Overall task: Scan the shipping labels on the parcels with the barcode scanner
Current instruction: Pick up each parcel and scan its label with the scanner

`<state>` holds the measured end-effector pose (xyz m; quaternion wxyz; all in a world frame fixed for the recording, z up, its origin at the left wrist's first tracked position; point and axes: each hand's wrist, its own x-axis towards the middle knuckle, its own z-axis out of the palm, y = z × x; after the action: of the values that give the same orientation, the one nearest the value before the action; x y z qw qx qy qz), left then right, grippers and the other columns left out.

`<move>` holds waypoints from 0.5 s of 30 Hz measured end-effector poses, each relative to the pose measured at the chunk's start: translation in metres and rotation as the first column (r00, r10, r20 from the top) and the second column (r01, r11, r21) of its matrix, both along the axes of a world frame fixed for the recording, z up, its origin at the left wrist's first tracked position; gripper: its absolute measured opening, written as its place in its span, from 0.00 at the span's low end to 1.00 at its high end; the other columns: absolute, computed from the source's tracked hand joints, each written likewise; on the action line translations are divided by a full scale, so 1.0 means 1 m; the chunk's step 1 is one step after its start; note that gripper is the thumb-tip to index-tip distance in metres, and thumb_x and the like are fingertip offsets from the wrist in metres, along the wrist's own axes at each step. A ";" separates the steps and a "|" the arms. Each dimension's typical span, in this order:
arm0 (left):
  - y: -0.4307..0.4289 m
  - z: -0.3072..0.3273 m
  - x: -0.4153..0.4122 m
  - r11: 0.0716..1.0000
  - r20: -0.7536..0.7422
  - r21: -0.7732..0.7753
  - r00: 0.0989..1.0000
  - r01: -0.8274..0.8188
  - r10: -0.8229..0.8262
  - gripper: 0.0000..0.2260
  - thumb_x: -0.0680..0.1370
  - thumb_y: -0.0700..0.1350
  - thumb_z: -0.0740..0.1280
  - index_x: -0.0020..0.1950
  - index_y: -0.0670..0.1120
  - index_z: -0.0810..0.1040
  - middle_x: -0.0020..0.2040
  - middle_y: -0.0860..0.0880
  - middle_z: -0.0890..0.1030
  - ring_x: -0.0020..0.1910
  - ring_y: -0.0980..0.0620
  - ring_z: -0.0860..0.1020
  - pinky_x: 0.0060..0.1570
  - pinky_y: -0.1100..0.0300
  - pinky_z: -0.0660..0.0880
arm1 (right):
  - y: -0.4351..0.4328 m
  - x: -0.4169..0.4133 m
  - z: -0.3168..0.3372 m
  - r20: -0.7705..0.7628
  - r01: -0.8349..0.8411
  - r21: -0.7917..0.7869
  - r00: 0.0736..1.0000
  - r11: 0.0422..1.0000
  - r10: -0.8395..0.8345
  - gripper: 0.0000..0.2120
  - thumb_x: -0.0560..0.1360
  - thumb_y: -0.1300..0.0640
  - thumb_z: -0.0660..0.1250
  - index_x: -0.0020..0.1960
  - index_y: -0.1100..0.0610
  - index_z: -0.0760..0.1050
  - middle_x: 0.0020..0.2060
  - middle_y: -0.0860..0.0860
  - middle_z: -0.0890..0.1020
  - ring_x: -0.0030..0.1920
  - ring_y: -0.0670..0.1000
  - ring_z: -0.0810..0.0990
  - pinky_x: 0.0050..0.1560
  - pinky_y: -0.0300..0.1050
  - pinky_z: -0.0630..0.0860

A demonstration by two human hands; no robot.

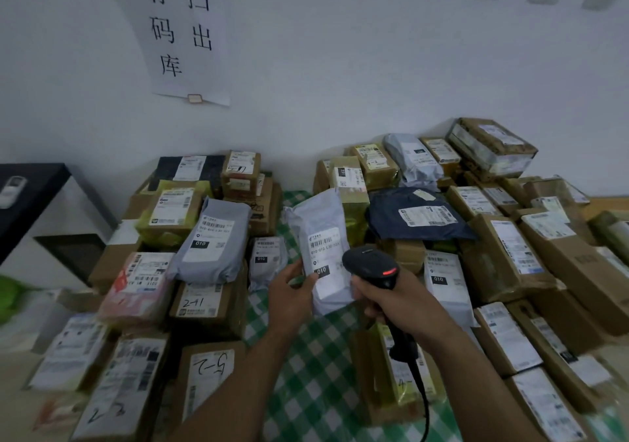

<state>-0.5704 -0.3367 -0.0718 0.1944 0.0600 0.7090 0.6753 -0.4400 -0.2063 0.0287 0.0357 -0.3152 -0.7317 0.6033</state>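
The left hand point(293, 292) grips the lower edge of the grey parcel point(323, 244), its long axis pointing away, while the right hand point(391, 302), closed on the barcode scanner point(372, 266), is just right of its label point(325, 247).

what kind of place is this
Probably a parcel pickup or sorting room. Labelled brown cardboard boxes and grey plastic mailers are piled on a green checked tablecloth, a paper wall sign carries handwritten Chinese characters, and the right hand holds a black handheld barcode scanner.
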 end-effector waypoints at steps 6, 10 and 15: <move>-0.003 -0.012 -0.011 0.998 -0.016 -0.044 0.999 -0.053 0.052 0.16 0.80 0.36 0.71 0.67 0.45 0.81 0.63 0.47 0.84 0.50 0.62 0.81 0.42 0.71 0.79 | -0.014 -0.015 0.003 0.063 -0.097 0.051 0.994 0.994 0.094 0.08 0.78 0.48 0.73 0.56 0.45 0.79 0.40 0.50 0.88 0.35 0.45 0.84 0.38 0.41 0.79; -0.004 -0.015 -0.014 0.996 -0.044 -0.070 0.998 -0.058 0.055 0.16 0.80 0.37 0.71 0.67 0.47 0.81 0.64 0.48 0.83 0.61 0.50 0.82 0.47 0.66 0.79 | -0.016 -0.019 0.001 0.081 -0.135 0.053 0.988 0.989 0.130 0.09 0.79 0.47 0.73 0.58 0.45 0.79 0.40 0.50 0.88 0.36 0.45 0.84 0.40 0.41 0.79; -0.004 -0.018 -0.017 0.992 -0.052 -0.109 0.997 -0.065 0.059 0.16 0.80 0.37 0.71 0.68 0.46 0.81 0.66 0.47 0.82 0.64 0.49 0.80 0.46 0.67 0.77 | -0.016 -0.022 -0.002 0.114 -0.145 0.053 0.984 0.988 0.138 0.15 0.78 0.46 0.73 0.62 0.47 0.78 0.40 0.51 0.87 0.37 0.46 0.84 0.39 0.41 0.79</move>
<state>-0.5878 -0.3408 -0.0895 0.1592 0.0433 0.7514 0.6389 -0.4622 -0.2219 0.0263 -0.0379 -0.2941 -0.7713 0.5632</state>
